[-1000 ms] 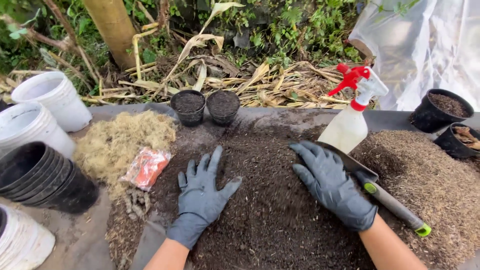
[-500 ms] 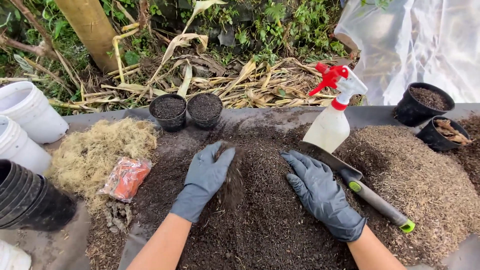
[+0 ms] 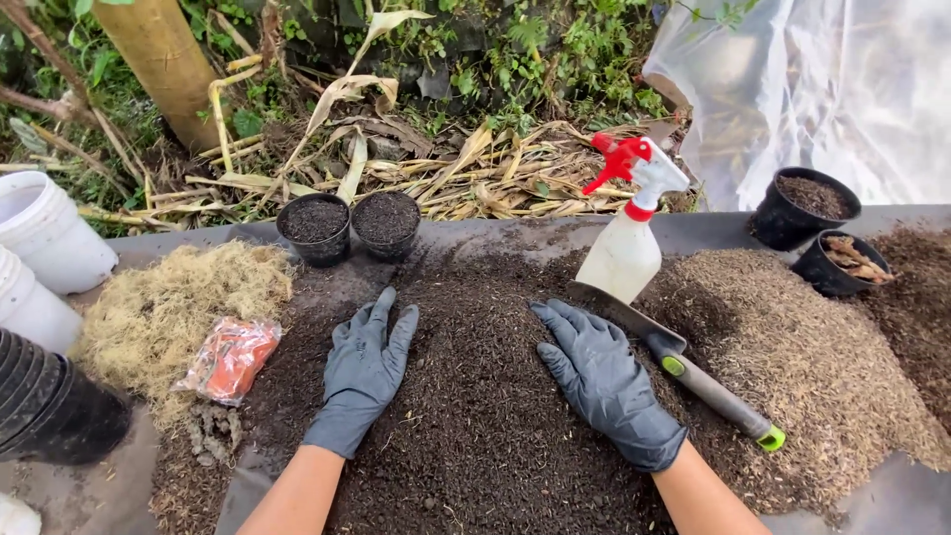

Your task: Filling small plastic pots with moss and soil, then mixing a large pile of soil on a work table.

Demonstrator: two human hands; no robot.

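Underhand, dark crumbly soil heap [image 3: 485, 416]

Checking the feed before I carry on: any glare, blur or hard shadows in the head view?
Head view: soft, even daylight with no hard shadows; both gloved hands, left and right, and the soil look sharp; the plastic sheet at top right is washed out; wide-lens bending shows at the edges, as on the white buckets.
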